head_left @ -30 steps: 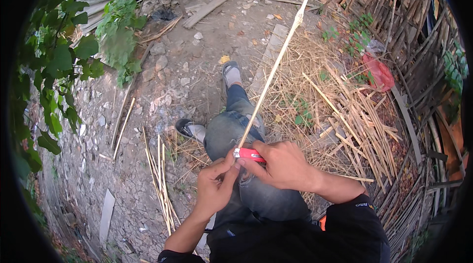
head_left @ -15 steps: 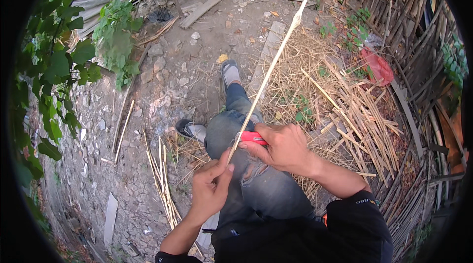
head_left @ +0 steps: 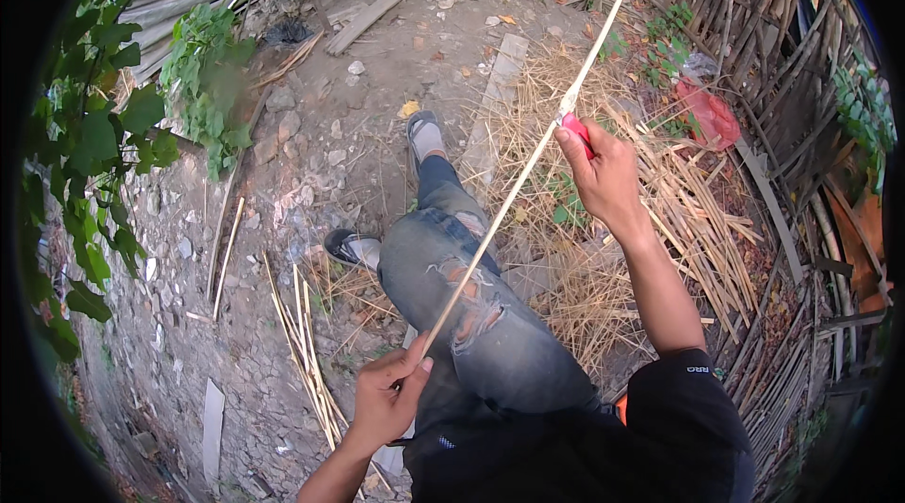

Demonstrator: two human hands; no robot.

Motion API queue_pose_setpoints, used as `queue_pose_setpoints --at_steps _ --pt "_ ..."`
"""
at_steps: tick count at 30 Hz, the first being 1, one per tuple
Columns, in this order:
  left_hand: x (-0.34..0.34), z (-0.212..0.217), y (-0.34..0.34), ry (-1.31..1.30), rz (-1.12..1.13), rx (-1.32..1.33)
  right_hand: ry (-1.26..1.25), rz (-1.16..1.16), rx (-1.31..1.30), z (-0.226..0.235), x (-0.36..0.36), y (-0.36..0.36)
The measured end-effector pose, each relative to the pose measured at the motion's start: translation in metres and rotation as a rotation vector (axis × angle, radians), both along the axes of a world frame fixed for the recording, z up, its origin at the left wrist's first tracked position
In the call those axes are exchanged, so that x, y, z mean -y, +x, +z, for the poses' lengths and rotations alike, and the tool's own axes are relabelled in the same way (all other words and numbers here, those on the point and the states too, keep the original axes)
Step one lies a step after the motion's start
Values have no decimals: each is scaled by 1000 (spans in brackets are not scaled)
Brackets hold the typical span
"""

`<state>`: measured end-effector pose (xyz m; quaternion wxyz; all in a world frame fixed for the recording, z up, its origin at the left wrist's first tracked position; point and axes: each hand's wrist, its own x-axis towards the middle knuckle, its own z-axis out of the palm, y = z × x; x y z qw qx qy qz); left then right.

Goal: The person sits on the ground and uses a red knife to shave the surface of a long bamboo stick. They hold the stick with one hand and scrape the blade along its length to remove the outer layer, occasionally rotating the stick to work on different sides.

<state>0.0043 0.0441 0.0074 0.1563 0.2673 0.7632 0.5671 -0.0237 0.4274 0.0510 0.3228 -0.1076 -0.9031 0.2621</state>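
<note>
A long, pale bamboo strip (head_left: 509, 206) slants from my lap up to the far right, with a knobby joint partway along. Its near end is pinched between the thumb and fingers of my left hand (head_left: 388, 396). Out along the strip, my right hand (head_left: 603, 168) is closed round a red-handled knife (head_left: 577, 133) held against the strip just below the joint. The blade is mostly hidden behind the strip and my thumb. Under the strip lie my knees in torn, faded jeans (head_left: 471, 314).
Cut strips (head_left: 698, 230) and straw-like shavings (head_left: 556, 286) lie in a heap at the right. More thin strips (head_left: 304, 352) are on the ground at the left. A stick fence (head_left: 782, 60) bounds the right side; leafy vines (head_left: 104, 145) hang at the left. A red plastic bag (head_left: 709, 115) lies by the fence.
My right hand with the knife has slid along the strip, away from my left hand, up to the joint. My left hand keeps its pinch on the near end, slightly lower.
</note>
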Motion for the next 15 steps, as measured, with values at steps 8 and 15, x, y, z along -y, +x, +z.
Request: queue_pose_setpoints --at_steps 8,15 --pt "-13 -15 10 79 164 289 8 125 311 -69 -36 88" --pt "-14 -40 14 1 275 145 -128 -329 790 -214 -59 234"
